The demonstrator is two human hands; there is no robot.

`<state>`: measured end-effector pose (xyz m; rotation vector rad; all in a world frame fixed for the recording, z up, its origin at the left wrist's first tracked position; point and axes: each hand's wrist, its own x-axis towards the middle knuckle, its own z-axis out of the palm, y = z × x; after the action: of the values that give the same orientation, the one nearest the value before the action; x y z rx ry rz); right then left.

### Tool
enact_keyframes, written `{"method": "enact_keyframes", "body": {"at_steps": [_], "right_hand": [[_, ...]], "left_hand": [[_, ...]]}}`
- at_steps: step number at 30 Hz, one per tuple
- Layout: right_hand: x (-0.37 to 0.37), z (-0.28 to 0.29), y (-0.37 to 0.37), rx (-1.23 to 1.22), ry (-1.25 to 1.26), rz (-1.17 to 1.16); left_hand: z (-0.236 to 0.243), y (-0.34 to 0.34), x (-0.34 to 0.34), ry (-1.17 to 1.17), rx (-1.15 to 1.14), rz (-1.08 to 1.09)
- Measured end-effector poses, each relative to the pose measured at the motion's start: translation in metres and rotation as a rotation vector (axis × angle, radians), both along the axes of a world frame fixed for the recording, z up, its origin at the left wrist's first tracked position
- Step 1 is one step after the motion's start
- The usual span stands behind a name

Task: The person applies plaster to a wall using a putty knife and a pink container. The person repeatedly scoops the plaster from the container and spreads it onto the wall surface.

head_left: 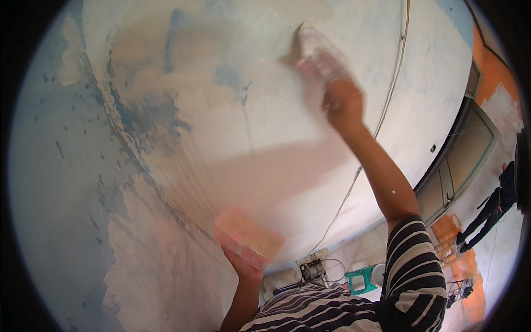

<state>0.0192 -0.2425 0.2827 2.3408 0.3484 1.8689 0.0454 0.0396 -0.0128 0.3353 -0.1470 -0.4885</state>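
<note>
My raised right hand (344,105) is closed round a putty knife (318,48), which motion smears. Its pale, plaster-smeared end is against or very close to the wall (287,133); I cannot tell which. White and greyish filler covers much of that wall, and blue paint shows through in patches. Lower down, my left hand (246,267) supports a pink, plaster-crusted rectangular mud pan (241,250) from below, its fingers mostly hidden beneath. Pale filler seems to lie in the pan. Both hands cast soft shadows on the wall.
A ridged corner line (119,122) separates a blue, patchy wall (55,155) on the left. A cable (399,61) runs down the wall at right. Near the floor are a green plastic stool (362,281), a bucket (378,274) and an orange ladder (445,249). Another person (491,207) stands far right by a door (464,149).
</note>
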Motion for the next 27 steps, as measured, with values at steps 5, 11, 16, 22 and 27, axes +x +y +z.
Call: {"method": "enact_keyframes", "body": {"at_steps": [5,11,16,22,27], "right_hand": [[0.006,-0.134,0.035,-0.517,0.419,0.133],[-0.009,0.005,0.003,0.289,0.021,0.295],[0.016,-0.086,0.006,-0.36,0.375,-0.035],[-0.018,-0.01,0.041,0.26,0.358,0.25],[0.006,0.008,-0.018,-0.012,-0.024,-0.041]], "left_hand": [[0.017,0.003,-0.007,-0.052,0.045,0.032],[0.019,0.003,-0.011,-0.036,0.096,0.034],[0.003,0.0,-0.014,0.041,0.037,-0.005],[0.023,0.003,-0.014,0.013,0.053,0.04],[0.001,-0.001,-0.016,0.003,0.077,0.006]]}}
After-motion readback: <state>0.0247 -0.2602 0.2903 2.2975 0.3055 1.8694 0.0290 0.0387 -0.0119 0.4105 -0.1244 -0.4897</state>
